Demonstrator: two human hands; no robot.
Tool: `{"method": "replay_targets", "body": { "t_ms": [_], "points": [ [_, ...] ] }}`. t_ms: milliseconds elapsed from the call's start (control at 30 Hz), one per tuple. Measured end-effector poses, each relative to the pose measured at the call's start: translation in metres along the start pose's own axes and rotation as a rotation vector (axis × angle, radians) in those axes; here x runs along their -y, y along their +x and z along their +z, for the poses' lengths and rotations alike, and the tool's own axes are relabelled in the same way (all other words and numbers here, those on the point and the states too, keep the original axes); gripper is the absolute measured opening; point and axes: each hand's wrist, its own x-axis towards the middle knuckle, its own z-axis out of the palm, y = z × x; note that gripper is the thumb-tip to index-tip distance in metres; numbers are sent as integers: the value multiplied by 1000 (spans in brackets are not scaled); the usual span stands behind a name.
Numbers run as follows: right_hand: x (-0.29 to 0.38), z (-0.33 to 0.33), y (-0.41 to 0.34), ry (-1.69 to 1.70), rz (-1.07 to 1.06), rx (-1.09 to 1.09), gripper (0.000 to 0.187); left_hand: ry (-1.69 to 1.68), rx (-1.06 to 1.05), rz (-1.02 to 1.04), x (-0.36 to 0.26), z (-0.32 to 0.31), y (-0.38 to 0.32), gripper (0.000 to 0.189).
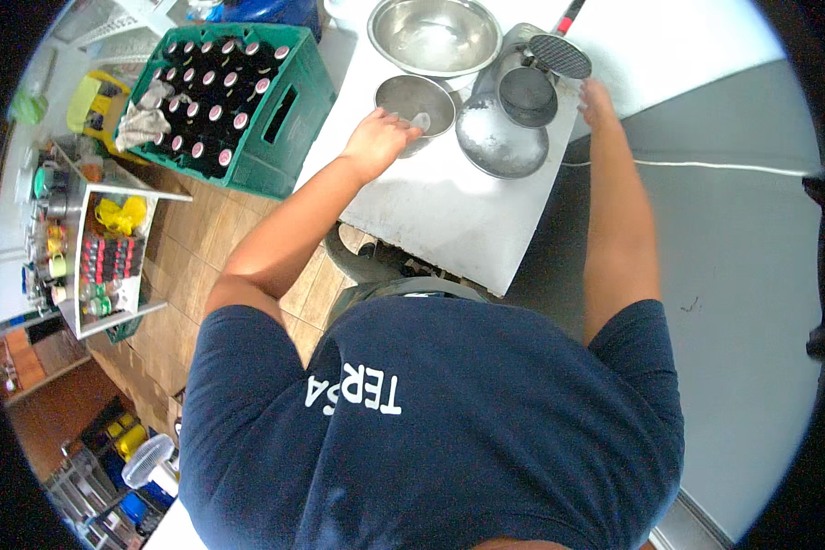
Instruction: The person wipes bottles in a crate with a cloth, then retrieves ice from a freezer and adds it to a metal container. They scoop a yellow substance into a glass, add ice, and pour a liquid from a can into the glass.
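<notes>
My left hand (pixel 383 141) lies over the near left rim of a small metal bowl (pixel 412 96), its fingers at the bowl's inside. A small whitish piece (pixel 421 122) shows beside the fingertips; whether they touch it is unclear. My right hand (pixel 597 103), seemingly holding nothing, is raised just right of a metal machine (pixel 515 58). The machine has a round dark opening (pixel 528 96) and a round ridged plate (pixel 561 56) on a lever with a black and red handle (pixel 569 19). Below the opening is a round metal dish (pixel 502 141) with pale residue.
A large metal bowl (pixel 434 34) stands behind the small one on the white table (pixel 467 227). To the left is a green plastic crate (pixel 247 165) of capped dark bottles with a cloth (pixel 141 127) on its edge. A gray wall (pixel 715 240) borders the right side.
</notes>
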Motion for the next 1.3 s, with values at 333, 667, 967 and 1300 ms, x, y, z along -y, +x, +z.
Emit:
{"method": "replay_targets", "body": {
  "t_ms": [333, 667, 967, 1300],
  "points": [
    [-46, 85, -72, 529, -263, -477, 52, 483, 242, 508, -75, -150, 126, 21],
    [-21, 99, -99, 395, -378, -396, 51, 430, 157, 440, -65, -139, 143, 25],
    [14, 64, -98, 453, -918, -366, 56, -15, -44, 116, -19, -106, 74, 36],
    [82, 67, -134, -113, -1299, 16, 48, -99, -5, 12, -7, -72, 47, 31]
  ]
}}
